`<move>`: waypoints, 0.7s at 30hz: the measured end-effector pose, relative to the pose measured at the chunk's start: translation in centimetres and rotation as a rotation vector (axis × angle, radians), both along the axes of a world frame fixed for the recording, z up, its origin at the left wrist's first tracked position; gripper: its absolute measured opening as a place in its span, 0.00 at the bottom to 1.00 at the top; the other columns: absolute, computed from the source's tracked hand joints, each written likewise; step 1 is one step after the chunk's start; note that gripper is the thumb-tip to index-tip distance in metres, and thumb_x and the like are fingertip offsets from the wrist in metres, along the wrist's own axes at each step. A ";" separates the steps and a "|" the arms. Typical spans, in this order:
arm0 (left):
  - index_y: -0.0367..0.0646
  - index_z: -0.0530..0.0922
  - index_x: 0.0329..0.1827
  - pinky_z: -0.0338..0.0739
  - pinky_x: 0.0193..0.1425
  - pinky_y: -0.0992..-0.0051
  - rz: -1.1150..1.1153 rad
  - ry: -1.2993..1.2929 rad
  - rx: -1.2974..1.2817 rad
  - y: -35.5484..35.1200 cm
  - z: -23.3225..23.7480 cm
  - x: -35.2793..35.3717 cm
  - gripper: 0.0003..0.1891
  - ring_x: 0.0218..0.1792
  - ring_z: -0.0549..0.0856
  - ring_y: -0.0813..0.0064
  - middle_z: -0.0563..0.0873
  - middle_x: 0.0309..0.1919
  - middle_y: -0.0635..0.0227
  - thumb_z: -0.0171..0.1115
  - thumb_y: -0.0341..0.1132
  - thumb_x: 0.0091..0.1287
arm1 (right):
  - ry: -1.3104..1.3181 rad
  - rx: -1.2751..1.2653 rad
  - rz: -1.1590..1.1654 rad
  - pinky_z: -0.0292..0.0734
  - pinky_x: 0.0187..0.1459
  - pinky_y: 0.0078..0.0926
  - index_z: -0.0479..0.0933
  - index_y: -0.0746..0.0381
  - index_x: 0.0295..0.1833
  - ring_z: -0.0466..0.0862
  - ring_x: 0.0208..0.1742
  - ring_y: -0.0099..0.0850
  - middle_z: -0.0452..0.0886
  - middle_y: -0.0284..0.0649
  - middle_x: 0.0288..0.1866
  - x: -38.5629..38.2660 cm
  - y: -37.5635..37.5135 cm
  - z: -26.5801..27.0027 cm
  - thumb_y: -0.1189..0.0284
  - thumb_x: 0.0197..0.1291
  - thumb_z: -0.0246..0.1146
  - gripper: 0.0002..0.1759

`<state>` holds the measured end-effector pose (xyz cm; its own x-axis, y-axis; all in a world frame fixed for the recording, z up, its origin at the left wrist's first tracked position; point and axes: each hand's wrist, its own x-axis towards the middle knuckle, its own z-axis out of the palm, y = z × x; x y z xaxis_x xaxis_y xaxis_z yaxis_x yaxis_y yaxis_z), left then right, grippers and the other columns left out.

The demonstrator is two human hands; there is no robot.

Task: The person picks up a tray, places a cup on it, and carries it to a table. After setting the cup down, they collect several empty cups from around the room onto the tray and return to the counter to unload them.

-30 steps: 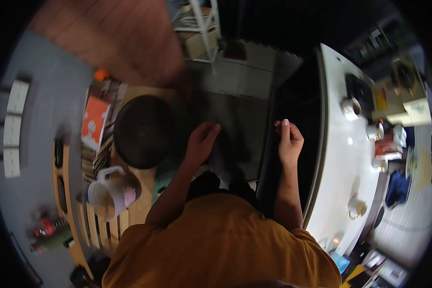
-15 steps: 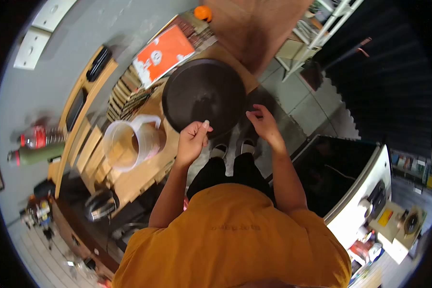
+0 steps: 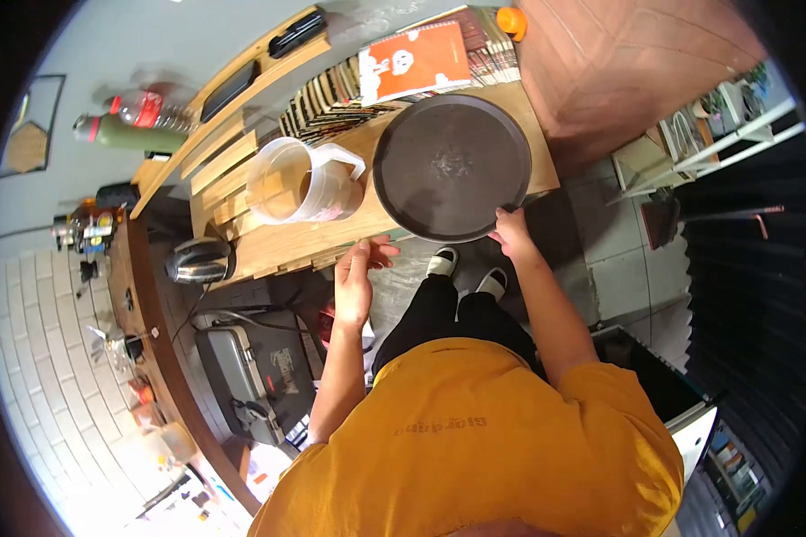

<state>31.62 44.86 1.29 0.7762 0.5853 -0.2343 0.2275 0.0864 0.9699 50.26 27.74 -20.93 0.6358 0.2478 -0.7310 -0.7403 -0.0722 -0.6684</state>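
A round dark brown serving tray (image 3: 452,170) lies over the right part of a wooden slatted bench, its near edge jutting toward me. My right hand (image 3: 513,233) pinches the tray's near right rim, thumb on top. Off the tray's near left side is my left hand (image 3: 358,273), holding nothing, its fingers loosely stretched out and thumb apart. Left of the tray stands a translucent plastic pitcher (image 3: 282,183), its handle pointing toward the tray.
Behind the tray, an orange spiral notebook (image 3: 416,63) rests on rows of books (image 3: 322,103). An electric kettle (image 3: 200,260) sits at the bench's left end. Below is a grey hard case (image 3: 251,367). A white shelf rack (image 3: 734,148) stands at right.
My left hand has let go of the tray's rim, and my right hand has taken hold of it. The view has turned left, so the bench and pitcher appear farther right.
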 end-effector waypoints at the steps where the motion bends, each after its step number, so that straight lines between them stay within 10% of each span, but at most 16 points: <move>1: 0.32 0.80 0.45 0.70 0.45 0.78 0.033 0.004 -0.010 0.0 0.2 -0.3 0.22 0.33 0.79 0.78 0.86 0.33 0.64 0.41 0.42 0.76 | -0.038 -0.064 -0.015 0.78 0.47 0.38 0.58 0.58 0.61 0.77 0.50 0.35 0.72 0.43 0.55 -0.5 0.3 2.4 0.70 0.65 0.53 0.21; 10: 0.34 0.80 0.49 0.69 0.50 0.74 -0.080 0.035 -0.050 2.8 1.3 -1.0 0.29 0.40 0.80 0.74 0.84 0.47 0.61 0.38 0.51 0.76 | -0.268 0.108 -0.058 0.77 0.28 0.26 0.68 0.69 0.57 0.77 0.34 0.28 0.77 0.41 0.46 -0.3 -5.7 13.8 0.73 0.57 0.51 0.21; 17: 0.45 0.60 0.73 0.62 0.66 0.70 -0.189 -0.167 0.189 2.4 0.9 5.3 0.28 0.65 0.69 0.70 0.69 0.67 0.56 0.54 0.38 0.72 | -0.406 0.096 -0.210 0.67 0.55 0.26 0.69 0.68 0.59 0.75 0.50 0.29 0.77 0.39 0.52 -4.0 -12.5 20.1 0.73 0.58 0.53 0.22; 21: 0.43 0.58 0.73 0.66 0.60 0.72 -0.277 -0.083 0.085 2.7 -0.6 9.0 0.32 0.58 0.72 0.70 0.71 0.62 0.55 0.58 0.43 0.69 | -0.474 0.072 -0.434 0.66 0.55 0.23 0.72 0.67 0.56 0.74 0.50 0.27 0.78 0.37 0.50 -9.0 -14.1 23.8 0.75 0.58 0.53 0.19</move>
<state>40.58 47.53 0.71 0.9235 0.3637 -0.1223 0.1504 -0.0500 0.9874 41.29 13.61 2.82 0.9390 -0.0662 -0.3376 -0.3156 0.2248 -0.9219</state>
